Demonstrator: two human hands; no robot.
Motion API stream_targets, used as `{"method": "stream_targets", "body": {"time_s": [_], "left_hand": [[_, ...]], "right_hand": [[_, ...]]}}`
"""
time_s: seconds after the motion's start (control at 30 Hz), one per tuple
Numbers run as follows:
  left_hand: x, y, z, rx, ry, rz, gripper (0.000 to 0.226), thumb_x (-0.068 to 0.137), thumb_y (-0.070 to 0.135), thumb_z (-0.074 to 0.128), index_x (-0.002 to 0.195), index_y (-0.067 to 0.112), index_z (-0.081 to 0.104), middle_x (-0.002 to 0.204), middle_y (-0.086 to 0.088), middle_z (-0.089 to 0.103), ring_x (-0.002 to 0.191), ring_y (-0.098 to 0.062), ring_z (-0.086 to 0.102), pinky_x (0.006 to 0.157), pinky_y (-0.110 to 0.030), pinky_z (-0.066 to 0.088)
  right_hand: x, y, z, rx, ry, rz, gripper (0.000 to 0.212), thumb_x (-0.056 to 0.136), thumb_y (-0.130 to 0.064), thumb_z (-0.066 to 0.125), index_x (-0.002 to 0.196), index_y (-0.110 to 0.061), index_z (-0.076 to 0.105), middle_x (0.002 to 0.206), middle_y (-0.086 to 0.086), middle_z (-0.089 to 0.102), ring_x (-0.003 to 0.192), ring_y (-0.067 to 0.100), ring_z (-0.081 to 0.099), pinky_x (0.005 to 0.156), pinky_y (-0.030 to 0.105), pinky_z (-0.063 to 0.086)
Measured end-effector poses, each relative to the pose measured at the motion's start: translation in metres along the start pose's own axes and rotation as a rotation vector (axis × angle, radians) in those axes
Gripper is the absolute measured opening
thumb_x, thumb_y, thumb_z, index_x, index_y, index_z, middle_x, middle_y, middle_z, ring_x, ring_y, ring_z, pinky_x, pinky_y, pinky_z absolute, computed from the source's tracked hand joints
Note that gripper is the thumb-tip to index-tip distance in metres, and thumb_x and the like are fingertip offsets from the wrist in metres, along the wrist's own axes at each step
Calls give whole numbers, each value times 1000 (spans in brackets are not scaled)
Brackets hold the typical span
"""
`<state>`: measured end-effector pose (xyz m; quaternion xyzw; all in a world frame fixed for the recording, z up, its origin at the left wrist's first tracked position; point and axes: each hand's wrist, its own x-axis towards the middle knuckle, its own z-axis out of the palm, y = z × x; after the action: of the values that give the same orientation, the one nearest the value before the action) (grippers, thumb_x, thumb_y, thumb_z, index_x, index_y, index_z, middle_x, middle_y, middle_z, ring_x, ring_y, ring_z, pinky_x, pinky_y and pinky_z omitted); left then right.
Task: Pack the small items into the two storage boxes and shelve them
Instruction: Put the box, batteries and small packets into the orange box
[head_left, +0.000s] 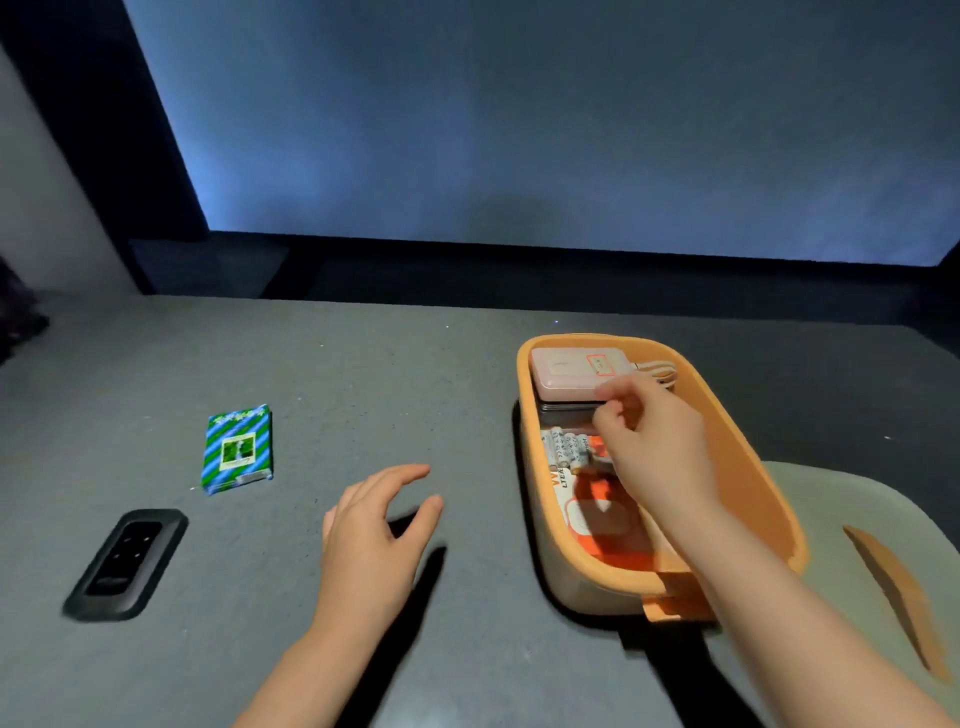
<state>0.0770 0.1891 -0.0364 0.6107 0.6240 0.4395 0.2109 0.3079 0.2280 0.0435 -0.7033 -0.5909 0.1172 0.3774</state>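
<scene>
At three o'clock on the grey surface (363, 374), the right hand (654, 447) hovered with fingers curled, apparently empty, inside the orange storage box (748, 467), while the left hand (374, 535) hung open at six o'clock.

Both arms are bare up to the frame edge, no sleeves showing; left hand (371, 540) and right hand (657, 457) look ungloved.

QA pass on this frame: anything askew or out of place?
Nothing damaged or spilled. The green striped packet lies alone on the table, outside the orange-rimmed box; the lid sits off, beside it.
</scene>
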Motion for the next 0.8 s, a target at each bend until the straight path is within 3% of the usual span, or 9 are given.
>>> {"method": "stream_targets", "body": {"time_s": [0.07,0.13,0.2,0.33,0.47,0.53,0.6,0.67,0.8], "left_hand": [[-3,-15,-21,1,67,-81,20,76,46,64,95,50,57,103,23,62,104,-3,52,96,-43,41],[-7,-29,-43,17,121,-135,26,80,31,70,94,49,57,102,25,61,103,-3,51,93,-45,42],[-14,-41,-66,50,162,-147,26,81,27,71,96,44,60,103,27,60,102,-2,51,94,-40,41],[-31,-72,-108,157,224,-199,23,81,29,70,101,38,64,103,30,57,99,-3,51,92,-18,28],[-38,-111,-142,238,290,-301,30,77,25,72,104,36,65,108,22,61,105,-9,54,88,-27,29],[-35,-126,-152,303,292,-343,34,75,24,73,106,33,64,112,17,62,106,-12,54,83,-25,26],[-27,-138,-156,351,273,-365,40,73,26,73,111,31,62,117,15,59,108,-14,51,83,-25,25],[-18,-150,-157,392,238,-379,48,73,31,73,118,30,58,125,12,53,114,-16,46,88,-27,26],[-4,-168,-157,427,148,-378,61,72,40,71,128,30,49,130,8,46,120,-16,40,96,-31,29]], "right_hand": [[-24,-39,17,179,17,-163,16,87,-13,57,92,-26,64,80,-11,65,70,6,58,59,20,42],[-44,-65,48,213,-81,-248,16,82,-12,59,88,-26,64,75,-10,64,67,7,57,61,21,42],[-61,-80,85,192,-207,-252,17,79,-12,60,84,-28,63,72,-9,63,66,6,56,60,22,41],[-85,-95,148,159,-394,-211,23,78,-9,62,79,-32,61,66,-5,63,65,5,57,59,19,41],[-95,-112,192,111,-514,-188,19,79,-12,59,82,-31,61,62,-7,60,58,2,53,53,13,37],[-92,-121,214,60,-557,-164,18,80,-15,59,93,-27,63,72,-9,62,68,6,57,58,19,41],[-87,-130,236,3,-611,-165,32,81,-20,61,113,-22,58,102,-8,63,95,11,60,72,26,43],[-80,-142,259,-42,-627,-177,47,82,-26,63,127,-18,48,124,-3,53,120,16,48,85,28,41],[-69,-173,300,-48,-552,-126,59,80,-35,69,127,-11,42,127,8,46,122,28,40,95,35,37]]}}
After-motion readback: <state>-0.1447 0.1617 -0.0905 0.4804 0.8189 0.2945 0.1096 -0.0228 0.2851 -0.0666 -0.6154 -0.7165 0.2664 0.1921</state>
